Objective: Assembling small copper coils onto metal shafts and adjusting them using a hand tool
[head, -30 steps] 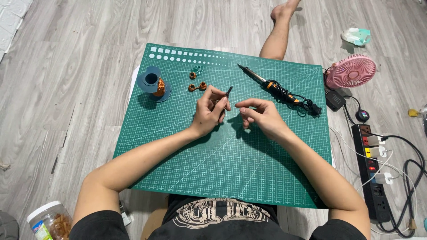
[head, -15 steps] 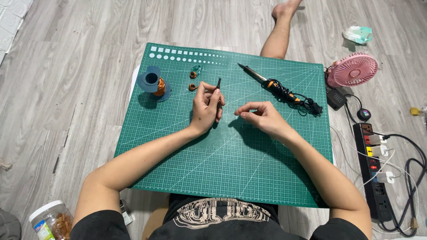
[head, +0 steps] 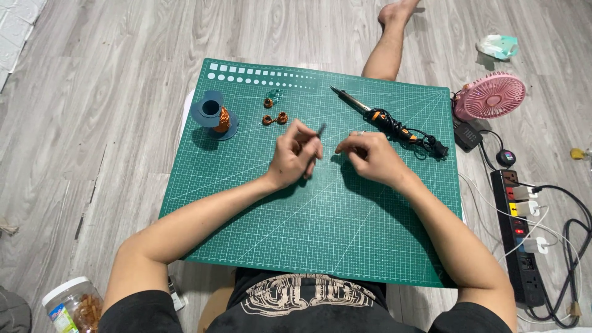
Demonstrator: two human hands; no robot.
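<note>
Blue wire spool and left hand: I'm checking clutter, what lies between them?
Head view: two small copper coils on the green mat.

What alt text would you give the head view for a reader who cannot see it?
Seen from above, a person's left hand grips a thin dark tool over a green cutting mat, the right hand close beside it with fingers pinched together. On the mat lie a copper wire spool, small copper coils and a soldering iron; a pink fan and a power strip sit on the floor.
</note>
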